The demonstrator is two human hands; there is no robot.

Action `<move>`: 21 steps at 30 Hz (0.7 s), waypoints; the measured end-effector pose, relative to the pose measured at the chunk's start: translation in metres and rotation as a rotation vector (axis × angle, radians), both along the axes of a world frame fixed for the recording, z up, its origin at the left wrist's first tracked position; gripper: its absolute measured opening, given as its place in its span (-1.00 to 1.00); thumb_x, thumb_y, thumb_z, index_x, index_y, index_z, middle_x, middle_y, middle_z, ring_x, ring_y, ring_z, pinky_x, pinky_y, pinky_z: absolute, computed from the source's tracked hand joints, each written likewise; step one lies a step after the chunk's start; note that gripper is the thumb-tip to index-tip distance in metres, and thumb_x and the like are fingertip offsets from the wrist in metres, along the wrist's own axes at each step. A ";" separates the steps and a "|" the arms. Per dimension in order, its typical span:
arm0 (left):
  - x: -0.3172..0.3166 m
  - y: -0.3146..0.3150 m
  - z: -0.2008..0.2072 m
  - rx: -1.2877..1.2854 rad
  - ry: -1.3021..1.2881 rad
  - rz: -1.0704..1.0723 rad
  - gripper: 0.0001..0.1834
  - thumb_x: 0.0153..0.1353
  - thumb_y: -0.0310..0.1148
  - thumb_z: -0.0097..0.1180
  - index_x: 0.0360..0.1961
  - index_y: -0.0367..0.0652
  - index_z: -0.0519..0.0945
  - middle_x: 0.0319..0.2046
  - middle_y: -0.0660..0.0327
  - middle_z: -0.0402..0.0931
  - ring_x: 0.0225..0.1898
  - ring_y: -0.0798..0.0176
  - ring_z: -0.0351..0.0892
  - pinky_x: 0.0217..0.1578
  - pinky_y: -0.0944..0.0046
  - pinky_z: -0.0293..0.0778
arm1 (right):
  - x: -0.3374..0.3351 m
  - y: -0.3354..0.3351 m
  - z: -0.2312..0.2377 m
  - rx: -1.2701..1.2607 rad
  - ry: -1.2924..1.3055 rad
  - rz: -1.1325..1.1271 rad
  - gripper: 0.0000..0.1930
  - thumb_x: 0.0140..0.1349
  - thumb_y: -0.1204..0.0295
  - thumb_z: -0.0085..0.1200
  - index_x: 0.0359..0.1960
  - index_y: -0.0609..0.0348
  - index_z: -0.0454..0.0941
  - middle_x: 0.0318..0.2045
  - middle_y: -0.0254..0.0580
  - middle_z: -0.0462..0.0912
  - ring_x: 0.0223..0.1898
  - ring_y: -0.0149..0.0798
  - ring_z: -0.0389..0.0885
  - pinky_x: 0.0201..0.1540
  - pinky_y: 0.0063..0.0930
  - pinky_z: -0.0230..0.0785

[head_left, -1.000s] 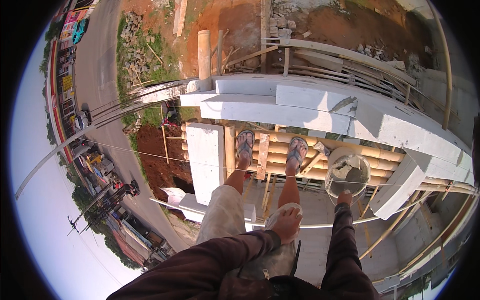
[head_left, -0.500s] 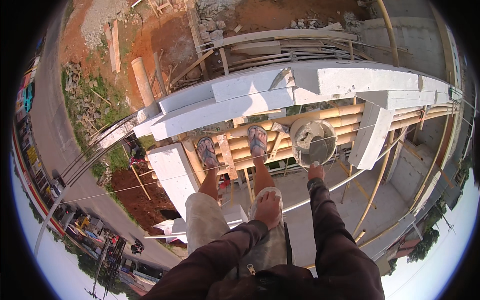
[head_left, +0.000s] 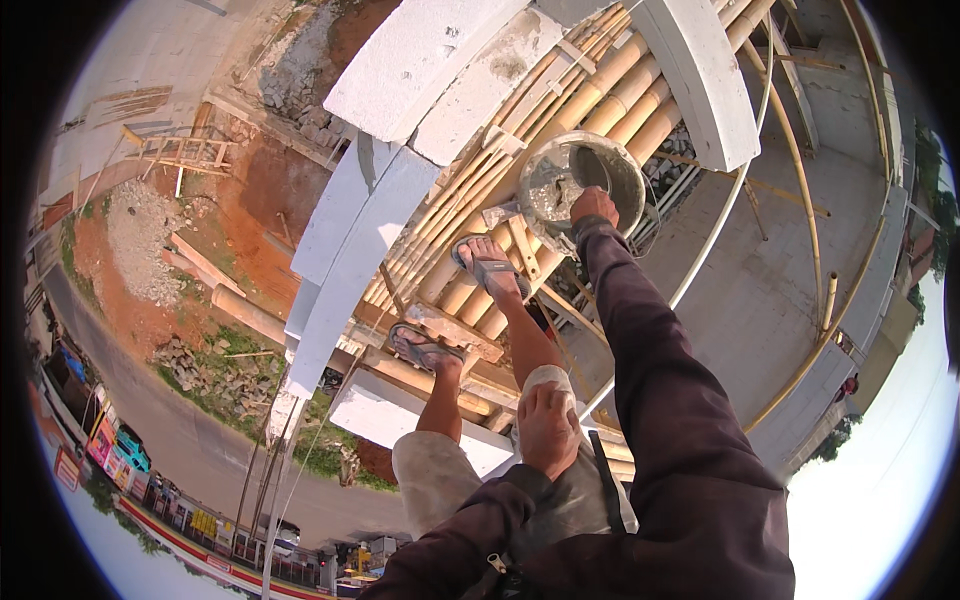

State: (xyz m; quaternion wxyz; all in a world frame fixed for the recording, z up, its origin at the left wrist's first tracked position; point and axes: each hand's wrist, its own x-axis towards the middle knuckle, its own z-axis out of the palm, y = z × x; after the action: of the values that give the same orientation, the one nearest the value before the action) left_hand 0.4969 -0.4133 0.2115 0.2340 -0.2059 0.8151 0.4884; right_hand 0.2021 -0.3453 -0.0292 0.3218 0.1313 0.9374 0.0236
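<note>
My right hand (head_left: 595, 206) is over the near side of a round bucket (head_left: 634, 222) crusted with grey mortar. Its fingers are curled closed; what they grip, if anything, is hidden from above. Wet grey mortar (head_left: 562, 188) shows inside the bucket beside the hand. The bucket stands on bamboo poles (head_left: 612, 100). My left hand (head_left: 548, 432) lies over my bent knee, fingers stretched down across the trouser cloth, holding nothing. My sandalled feet (head_left: 488, 265) are on the bamboo and a short board (head_left: 455, 332).
White block walls (head_left: 360, 220) run along the far left side, with another white block (head_left: 705, 85) beyond the bucket. A thin pale pole (head_left: 715, 235) crosses at right, above a grey floor (head_left: 715, 300) far below. A road (head_left: 185, 430) lies down at left.
The view has swung round, so walls and bamboo now slant up to the right. My right hand has gone from the bucket's near rim to over its inside. My left hand stays on the knee.
</note>
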 end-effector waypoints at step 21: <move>-0.008 0.001 0.005 0.006 -0.074 -0.155 -0.72 0.11 -0.46 0.13 -0.11 -0.22 0.53 -0.02 0.10 0.48 0.16 -0.09 0.38 0.16 -0.06 0.31 | 0.051 -0.003 -0.023 -0.700 -0.090 -0.680 -0.50 0.10 0.06 0.16 -0.22 0.36 0.60 -0.33 0.16 0.71 -0.35 0.16 0.71 -0.20 -0.18 0.55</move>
State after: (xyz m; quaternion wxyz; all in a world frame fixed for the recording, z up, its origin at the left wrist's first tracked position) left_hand 0.4885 -0.4121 0.2170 0.3017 -0.1595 0.8178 0.4634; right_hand 0.2527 -0.3484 -0.0518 0.3763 0.3126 0.7783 -0.3935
